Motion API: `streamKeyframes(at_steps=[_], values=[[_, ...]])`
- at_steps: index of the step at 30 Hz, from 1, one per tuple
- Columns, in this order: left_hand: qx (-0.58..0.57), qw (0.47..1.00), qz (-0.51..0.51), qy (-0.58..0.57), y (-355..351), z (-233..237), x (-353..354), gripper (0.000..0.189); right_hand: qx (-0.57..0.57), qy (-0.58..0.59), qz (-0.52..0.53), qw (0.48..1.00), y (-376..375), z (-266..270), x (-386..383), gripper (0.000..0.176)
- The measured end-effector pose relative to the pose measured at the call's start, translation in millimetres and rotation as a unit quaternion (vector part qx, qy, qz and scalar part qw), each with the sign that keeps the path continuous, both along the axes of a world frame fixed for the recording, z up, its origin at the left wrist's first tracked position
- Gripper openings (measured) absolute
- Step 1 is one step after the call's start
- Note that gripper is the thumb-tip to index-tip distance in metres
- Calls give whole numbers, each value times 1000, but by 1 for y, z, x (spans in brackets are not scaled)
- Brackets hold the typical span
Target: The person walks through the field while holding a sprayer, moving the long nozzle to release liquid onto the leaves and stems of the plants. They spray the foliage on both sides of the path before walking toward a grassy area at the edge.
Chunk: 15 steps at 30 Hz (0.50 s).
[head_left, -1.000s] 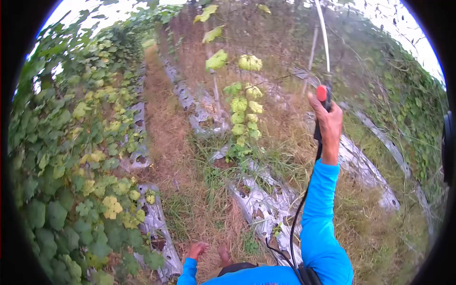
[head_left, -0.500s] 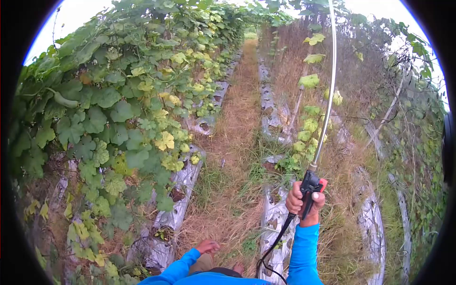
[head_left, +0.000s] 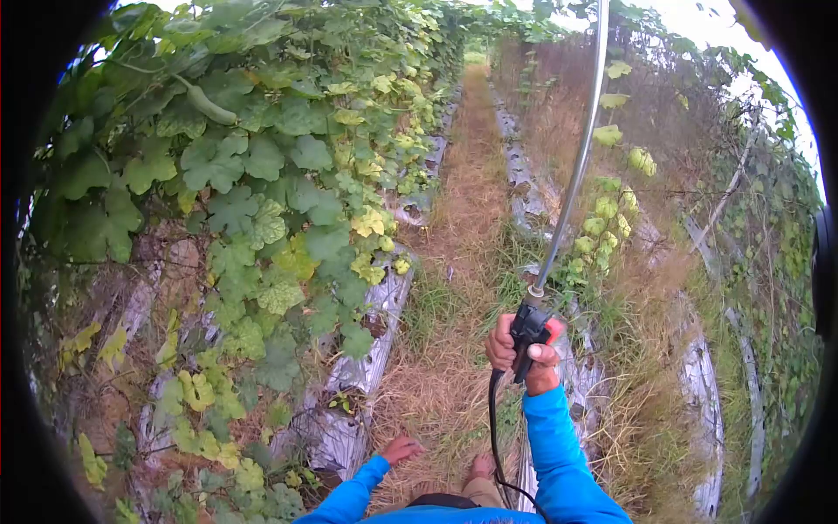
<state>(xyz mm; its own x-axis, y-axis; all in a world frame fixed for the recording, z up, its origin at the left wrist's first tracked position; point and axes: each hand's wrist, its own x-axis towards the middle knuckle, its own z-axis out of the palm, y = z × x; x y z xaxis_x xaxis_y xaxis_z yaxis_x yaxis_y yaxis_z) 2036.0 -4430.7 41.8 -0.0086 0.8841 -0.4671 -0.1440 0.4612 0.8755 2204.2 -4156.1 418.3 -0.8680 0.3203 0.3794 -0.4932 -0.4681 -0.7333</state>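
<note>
My right hand (head_left: 524, 351) is wrapped round the black handle of a spray wand (head_left: 573, 188), which has a red part near the thumb. The long metal tube points up and away, leaning slightly right, and its tip lies outside the view. From the handle a black hose (head_left: 492, 428) runs down to my waist. Low in the middle, my left hand (head_left: 402, 449) hangs beside my body with its fingers loosely stretched and nothing in them. Dry grass lies beneath it. A green gourd (head_left: 209, 106) hangs among the leaves at upper left, away from both hands.
Leafy vines (head_left: 253, 166) form a tall wall on the left, some leaves yellowing. A straw-covered path (head_left: 463, 192) leads straight ahead between beds under silvery plastic mulch (head_left: 371, 349). On the right stand browned vines and a leaning pole (head_left: 726, 199). My bare foot (head_left: 480, 465) shows below.
The view has swung left and tilted, bringing the gourd further in. My right hand and the wand now sit further left in view, and the tube leans more. The grip is unchanged.
</note>
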Motion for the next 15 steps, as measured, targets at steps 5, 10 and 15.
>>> streamKeyframes(at_steps=[5,10,15], values=[[-34,999,2,-20,-101,-29,-15,31,-18,41,135,990,-70,14,-25,50],[2,994,98,-55,-172,-6,19,34,-24,63,185,981,-129,13,-8,51],[-30,993,110,-31,-224,-4,61,36,-55,69,260,961,-196,-22,42,51]])
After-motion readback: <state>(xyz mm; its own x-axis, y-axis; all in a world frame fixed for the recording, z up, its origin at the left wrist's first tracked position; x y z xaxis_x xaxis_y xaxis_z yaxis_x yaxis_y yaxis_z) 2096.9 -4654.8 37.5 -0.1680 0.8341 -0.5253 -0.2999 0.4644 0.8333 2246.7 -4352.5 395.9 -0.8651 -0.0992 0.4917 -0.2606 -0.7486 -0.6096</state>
